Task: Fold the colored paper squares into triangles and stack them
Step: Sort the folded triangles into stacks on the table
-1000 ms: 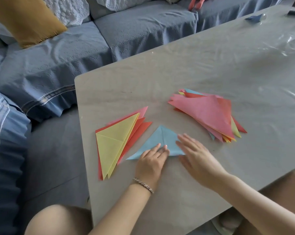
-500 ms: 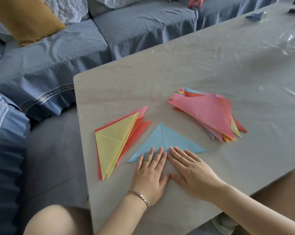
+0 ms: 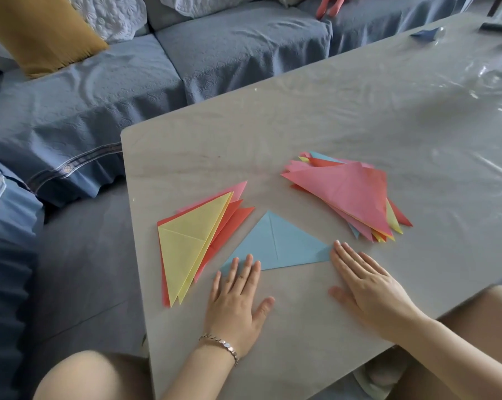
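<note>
A: Step shown?
B: Creasing. Light-blue paper triangle [image 3: 275, 243] lies near-centre on the grey counter [image 3: 359, 111]; left grip [image 3: 235, 298] and right grip [image 3: 365, 287], fingers flat, press its corners.
A: Next?
B: Probably lifting it onto the yellow-topped triangle stack [image 3: 186, 243], left.

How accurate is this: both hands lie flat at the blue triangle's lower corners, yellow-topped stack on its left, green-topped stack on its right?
One error: the head view shows the right-side stack topped with pink, not green. The left hand and right hand do lie flat at the blue triangle's corners, yellow-topped stack on its left.
</note>
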The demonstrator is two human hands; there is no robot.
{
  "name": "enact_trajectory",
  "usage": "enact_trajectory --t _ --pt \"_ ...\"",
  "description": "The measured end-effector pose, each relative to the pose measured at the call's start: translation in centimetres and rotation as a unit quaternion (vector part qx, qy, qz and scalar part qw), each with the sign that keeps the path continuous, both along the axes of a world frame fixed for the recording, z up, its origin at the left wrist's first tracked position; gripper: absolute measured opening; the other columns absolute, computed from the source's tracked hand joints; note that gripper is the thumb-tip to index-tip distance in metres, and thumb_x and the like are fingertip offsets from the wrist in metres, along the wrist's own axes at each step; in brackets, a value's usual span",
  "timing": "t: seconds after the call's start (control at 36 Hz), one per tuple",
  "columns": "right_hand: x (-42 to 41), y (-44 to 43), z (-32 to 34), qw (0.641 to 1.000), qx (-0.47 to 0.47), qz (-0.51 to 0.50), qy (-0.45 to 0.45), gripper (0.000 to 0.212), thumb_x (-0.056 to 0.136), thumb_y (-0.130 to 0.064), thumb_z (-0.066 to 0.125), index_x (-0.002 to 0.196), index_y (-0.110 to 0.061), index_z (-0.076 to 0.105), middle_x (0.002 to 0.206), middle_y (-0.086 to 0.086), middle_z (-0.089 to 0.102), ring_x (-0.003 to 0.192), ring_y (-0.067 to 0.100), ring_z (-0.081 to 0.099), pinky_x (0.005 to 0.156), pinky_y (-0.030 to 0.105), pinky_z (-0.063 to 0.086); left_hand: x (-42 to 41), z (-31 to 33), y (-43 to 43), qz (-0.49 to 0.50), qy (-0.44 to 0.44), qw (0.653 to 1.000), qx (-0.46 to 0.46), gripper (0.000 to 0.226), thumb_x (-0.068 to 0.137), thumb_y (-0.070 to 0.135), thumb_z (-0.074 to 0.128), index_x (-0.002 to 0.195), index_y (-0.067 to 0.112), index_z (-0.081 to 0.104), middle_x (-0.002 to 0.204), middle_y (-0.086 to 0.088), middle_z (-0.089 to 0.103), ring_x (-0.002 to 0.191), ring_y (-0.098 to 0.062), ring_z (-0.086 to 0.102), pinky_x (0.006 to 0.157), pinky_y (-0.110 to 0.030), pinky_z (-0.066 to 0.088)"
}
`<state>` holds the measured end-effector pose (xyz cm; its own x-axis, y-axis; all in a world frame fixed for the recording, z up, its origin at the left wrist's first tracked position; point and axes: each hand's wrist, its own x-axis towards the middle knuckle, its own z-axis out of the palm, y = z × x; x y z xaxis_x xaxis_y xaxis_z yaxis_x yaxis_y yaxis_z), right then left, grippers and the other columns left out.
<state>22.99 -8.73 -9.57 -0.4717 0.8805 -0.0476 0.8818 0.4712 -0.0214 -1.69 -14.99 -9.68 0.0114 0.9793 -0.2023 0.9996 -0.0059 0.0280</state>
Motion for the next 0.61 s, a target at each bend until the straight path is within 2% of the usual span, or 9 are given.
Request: enact_trajectory --t 0.06,0.28,0.33,0.39,0.44,0.47,0.53,0.56,0.61 --pt "0.2 0.0 0.1 1.000 -0.011 -0.008 -0.006 0.072 0.098 -0.051 0.009 0.130 -0.002 0.051 0.139 0.009 0.045 0.126 0.023 0.043 0.108 0.026 0.011 -0.5 -0.3 -0.3 0.029 -0.017 0.999 0.013 0.065 0.096 0.054 0.006 0.139 0.014 0.033 0.142 0.000 0.038 0.129 -0.021 0.038 0.103 -0.036 0.021" --pt "-0.4 -0.4 0.5 0.998 -0.048 -0.035 -0.010 0.073 0.098 -0.051 0.008 0.130 -0.001 0.050 0.138 0.010 0.046 0.125 0.023 0.045 0.107 0.028 0.010 -1.9 0.1 -1.3 0.089 -0.051 0.994 -0.022 0.068 0.095 0.054 0.009 0.134 0.005 0.035 0.140 -0.005 0.039 0.127 -0.022 0.040 0.108 -0.030 0.005" --pt "-0.6 -0.5 0.6 0.999 -0.031 -0.027 -0.001 0.074 0.097 -0.051 0.007 0.127 -0.001 0.053 0.135 0.010 0.050 0.123 0.024 0.049 0.108 0.029 0.014 -2.0 0.4 -1.4 0.098 -0.055 0.993 -0.017 0.077 0.090 0.062 -0.004 0.140 0.008 0.020 0.147 -0.003 0.022 0.135 -0.021 0.025 0.111 -0.027 -0.003" --pt "-0.8 -0.3 0.8 1.000 -0.011 -0.020 0.014 0.070 0.096 -0.052 0.015 0.120 -0.003 0.060 0.128 0.009 0.058 0.116 0.024 0.057 0.105 0.032 0.033 -2.2 0.2 -1.4 0.075 -0.053 0.996 0.003 0.089 0.066 0.070 -0.032 0.138 0.020 -0.016 0.146 0.007 -0.020 0.136 -0.012 -0.017 0.110 -0.024 -0.018" --pt "-1.3 0.1 1.5 0.997 0.001 -0.031 0.065 0.047 0.087 -0.045 0.051 0.106 -0.006 0.068 0.115 0.008 0.066 0.104 0.026 0.064 0.088 0.038 0.050 -2.2 0.6 -1.3 0.071 -0.068 0.995 0.015 0.088 0.058 0.071 -0.036 0.132 0.025 -0.028 0.139 0.012 -0.034 0.128 -0.007 -0.032 0.107 -0.026 -0.018" --pt "-1.7 0.5 1.9 0.994 0.003 -0.050 0.101 0.035 0.078 -0.035 0.068 0.099 -0.006 0.070 0.108 0.008 0.068 0.099 0.029 0.066 0.084 0.040 0.051 -2.1 0.9 -1.1 0.074 -0.073 0.994 0.020 0.084 0.070 0.071 -0.023 0.138 0.023 -0.018 0.145 0.009 -0.025 0.134 -0.007 -0.023 0.109 -0.027 -0.011" --pt "-2.9 1.4 3.1 0.987 -0.023 -0.078 0.137 0.029 0.075 -0.021 0.074 0.100 -0.009 0.068 0.106 0.006 0.066 0.101 0.029 0.062 0.089 0.038 0.046 -2.0 1.6 -0.8 0.082 -0.088 0.991 0.065 0.066 0.090 0.053 0.021 0.139 0.012 0.036 0.148 -0.002 0.030 0.136 -0.013 0.029 0.108 -0.033 0.024" --pt "-3.6 1.8 3.7 0.986 -0.043 -0.084 0.140 0.031 0.080 -0.023 0.068 0.109 -0.012 0.065 0.112 0.004 0.061 0.109 0.027 0.056 0.094 0.035 0.040 -2.1 1.7 -0.6 0.078 -0.113 0.985 0.105 0.051 0.088 0.039 0.037 0.121 0.008 0.059 0.132 -0.006 0.053 0.120 -0.018 0.053 0.098 -0.036 0.040" --pt "-5.0 2.7 4.5 0.984 -0.071 -0.087 0.138 0.042 0.088 -0.032 0.058 0.128 -0.019 0.052 0.125 0.000 0.050 0.121 0.021 0.042 0.099 0.030 0.030 -2.6 1.7 -0.2 0.057 -0.122 0.966 0.220 0.022 0.080 0.016 0.062 0.097 0.004 0.071 0.110 -0.010 0.068 0.095 -0.023 0.067 0.081 -0.038 0.051"
